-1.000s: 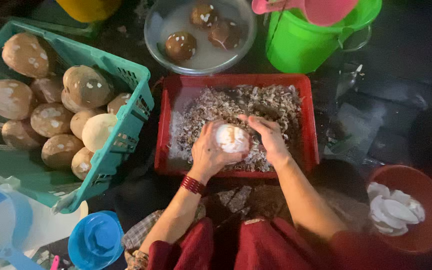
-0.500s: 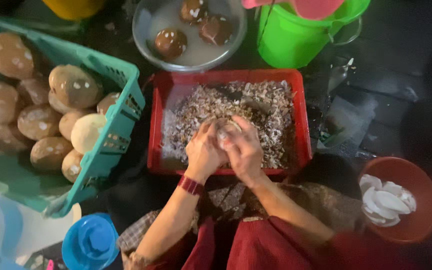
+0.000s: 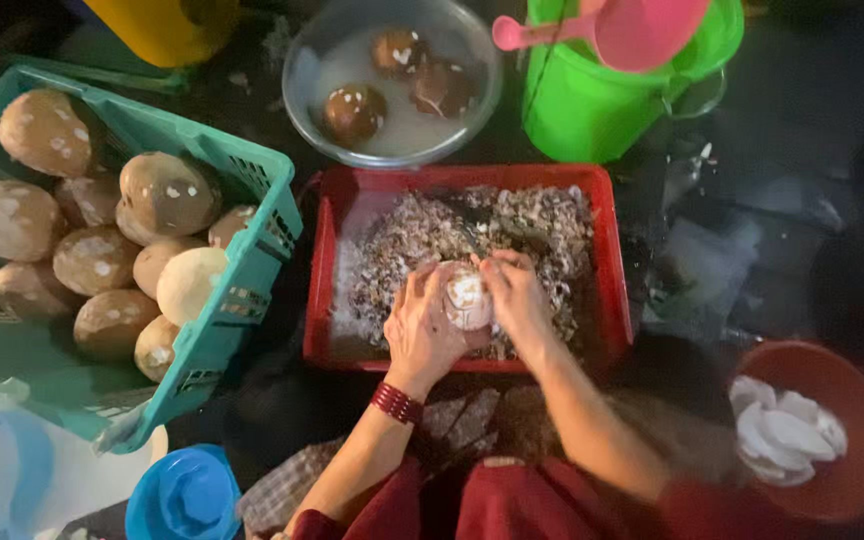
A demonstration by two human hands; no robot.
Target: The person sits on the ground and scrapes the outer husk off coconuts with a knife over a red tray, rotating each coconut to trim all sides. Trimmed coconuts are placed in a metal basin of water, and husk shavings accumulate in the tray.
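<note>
A: Containers everywhere around this person. What is in the red tray (image 3: 612, 250)?

B: It is full of brown and white peelings (image 3: 422, 235), like thin shavings. Both hands are over the near part of it, and they hold one white peeled coconut (image 3: 467, 298) between them, just above the peelings.

A: How do the fingers stand?

B: The left hand (image 3: 422, 330) cups the coconut from its side, the fingers curled and close together around it. The right hand (image 3: 514, 300) wraps the other side, the fingers also bent and pressed on the surface. I cannot tell if the right hand also holds a tool. The left wrist carries a red bracelet (image 3: 397, 403).

A: And the green crate (image 3: 242, 290) on the left?

B: It holds many round brown coconuts (image 3: 167, 192) with white spots, piled together. One paler coconut (image 3: 190, 282) lies near the crate wall, close to the red tray.

A: I see a bowl at the top.

B: Yes, a clear round basin (image 3: 297, 70) with cloudy water, and three dark brown coconuts (image 3: 354, 112) sit in it. Just beside it stands a green bucket (image 3: 582, 110), and a pink scoop (image 3: 642, 30) rests over its opening.

A: What about the low right corner?

B: A red-brown bowl (image 3: 852, 395) is there, with white curved pieces (image 3: 782, 430) inside. In the low left corner there is a small blue bowl (image 3: 184, 497), and a yellow container (image 3: 167, 25) stands at the top edge.
</note>
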